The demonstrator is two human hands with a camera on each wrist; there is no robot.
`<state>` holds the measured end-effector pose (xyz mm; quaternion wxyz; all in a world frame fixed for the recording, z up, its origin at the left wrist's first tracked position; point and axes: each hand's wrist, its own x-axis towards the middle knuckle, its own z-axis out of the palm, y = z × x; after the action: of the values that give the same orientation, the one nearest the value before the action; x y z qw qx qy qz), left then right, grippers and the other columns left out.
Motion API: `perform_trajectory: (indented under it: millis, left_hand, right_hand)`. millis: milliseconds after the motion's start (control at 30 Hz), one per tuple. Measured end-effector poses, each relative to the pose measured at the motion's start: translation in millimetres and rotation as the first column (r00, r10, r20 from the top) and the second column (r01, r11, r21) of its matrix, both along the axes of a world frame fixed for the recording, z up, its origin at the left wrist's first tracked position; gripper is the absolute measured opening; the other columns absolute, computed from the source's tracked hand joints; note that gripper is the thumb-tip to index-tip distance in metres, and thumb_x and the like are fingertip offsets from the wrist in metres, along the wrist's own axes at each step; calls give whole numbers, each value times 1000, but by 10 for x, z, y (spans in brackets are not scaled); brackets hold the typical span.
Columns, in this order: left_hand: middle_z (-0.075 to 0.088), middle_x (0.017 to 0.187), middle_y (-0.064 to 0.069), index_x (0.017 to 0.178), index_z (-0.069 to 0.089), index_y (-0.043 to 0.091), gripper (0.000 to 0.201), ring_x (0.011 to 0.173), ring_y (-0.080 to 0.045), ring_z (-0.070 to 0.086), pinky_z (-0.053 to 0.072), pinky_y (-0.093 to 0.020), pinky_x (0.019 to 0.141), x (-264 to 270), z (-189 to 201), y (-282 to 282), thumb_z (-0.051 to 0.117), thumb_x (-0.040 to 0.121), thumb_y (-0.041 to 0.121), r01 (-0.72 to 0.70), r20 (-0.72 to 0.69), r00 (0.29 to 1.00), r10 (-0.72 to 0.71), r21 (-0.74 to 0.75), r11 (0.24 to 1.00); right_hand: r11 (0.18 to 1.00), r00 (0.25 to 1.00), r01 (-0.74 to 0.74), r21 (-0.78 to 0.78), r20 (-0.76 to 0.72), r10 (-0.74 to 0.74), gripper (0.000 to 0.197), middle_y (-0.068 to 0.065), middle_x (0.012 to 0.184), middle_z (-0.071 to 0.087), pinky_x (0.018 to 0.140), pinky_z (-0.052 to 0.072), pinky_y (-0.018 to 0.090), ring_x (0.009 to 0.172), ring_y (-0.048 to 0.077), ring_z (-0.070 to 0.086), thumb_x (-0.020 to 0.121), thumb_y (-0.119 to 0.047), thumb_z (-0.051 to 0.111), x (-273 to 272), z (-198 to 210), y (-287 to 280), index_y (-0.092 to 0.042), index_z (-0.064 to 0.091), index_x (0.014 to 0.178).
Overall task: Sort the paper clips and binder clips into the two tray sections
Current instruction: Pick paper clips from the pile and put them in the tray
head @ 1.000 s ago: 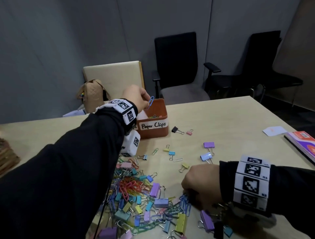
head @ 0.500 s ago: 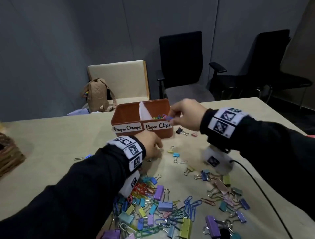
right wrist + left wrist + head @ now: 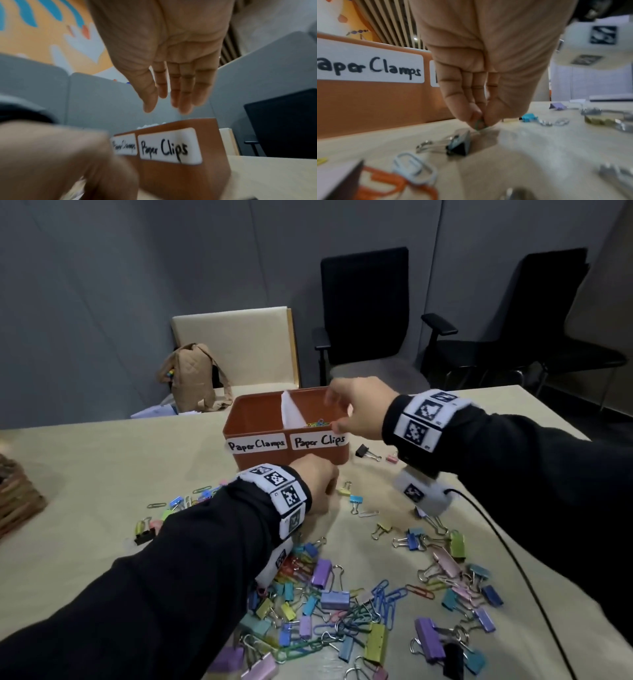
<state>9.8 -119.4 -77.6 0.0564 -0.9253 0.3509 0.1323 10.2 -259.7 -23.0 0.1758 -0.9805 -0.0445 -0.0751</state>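
The orange-brown tray (image 3: 260, 463) has a white divider and the labels "Paper Clamps" on the left and "Paper Clips" on the right. Coloured paper clips (image 3: 318, 424) lie in the right section. My right hand (image 3: 337, 414) hovers over that section; in the right wrist view its fingers (image 3: 183, 94) are straight and hold nothing. My left hand (image 3: 320, 484) is down on the table just in front of the tray. There its thumb and fingers pinch a small pale green clip (image 3: 478, 124). A black binder clip (image 3: 458, 145) lies just nearer the wrist.
A mixed pile of paper clips and binder clips (image 3: 335, 604) covers the near table. More lie to the left (image 3: 178, 503) and right (image 3: 445, 559). Another black binder clip (image 3: 364, 451) sits right of the tray. A cable (image 3: 507, 546) trails from my right wrist. A wicker basket (image 3: 17, 501) is at the left edge.
My left hand came down from the tray to the table and pinched a clip. My right hand rose from the pile to the Paper Clips section and opened, its purple piece gone.
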Motion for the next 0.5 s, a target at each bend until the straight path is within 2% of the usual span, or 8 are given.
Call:
perform_trajectory:
  millis: [67,133,200,267,367,433,500]
  left_hand:
    - [59,95,4,100,63,18,20,92,-18,59,46,-24,71,23,91,43,70,82,23,-7,26,1000,10,-121,993]
    - [53,84,7,96,64,18,13,90,-17,57,39,-23,71,70,241,80,65,84,16,12,87,996,11,-256,967]
    - [54,80,8,94,65,17,14,87,-16,55,39,-23,79,151,402,116,57,86,8,18,153,987,49,-408,913]
    - [63,90,2,95,67,15,19,90,-19,58,43,-25,81,261,524,147,54,87,5,17,217,969,116,-531,847]
    - [66,102,-4,99,67,15,24,96,-24,60,50,-32,85,429,619,173,51,89,2,-11,263,938,225,-625,781]
    - [65,106,-6,105,66,17,26,99,-25,59,50,-34,87,503,646,184,48,91,3,-20,287,924,255,-627,779]
    - [62,109,-4,108,64,22,26,101,-24,58,49,-36,88,496,633,200,49,93,8,-11,319,917,238,-578,816]
  right_hand:
    - [995,996,-52,-80,-73,46,16,-6,80,59,67,45,26,79,17,58,77,-17,74,-259,-66,-89,-21,60,84]
    - [990,974,-108,-95,-207,87,17,-7,72,60,62,43,23,68,12,56,75,-15,77,-496,-140,-165,-21,61,73]
    - [977,924,-196,-79,-349,157,13,-9,71,63,60,45,19,63,6,57,75,-18,78,-744,-196,-166,-21,65,76]
    - [947,864,-313,-74,-435,252,12,-12,76,63,65,47,18,69,5,58,77,-24,77,-969,-267,-104,-24,68,84]
    - [893,777,-446,-65,-523,350,21,-11,87,64,75,50,23,78,6,57,78,-29,76,-1196,-402,63,-23,67,96]
    - [853,712,-513,-94,-601,362,33,-7,98,64,80,53,32,88,12,59,72,-30,80,-1255,-486,159,-22,66,101]
    - [825,690,-549,-136,-631,355,43,-5,103,63,82,53,37,93,17,59,66,-33,83,-1270,-539,216,-22,65,103]
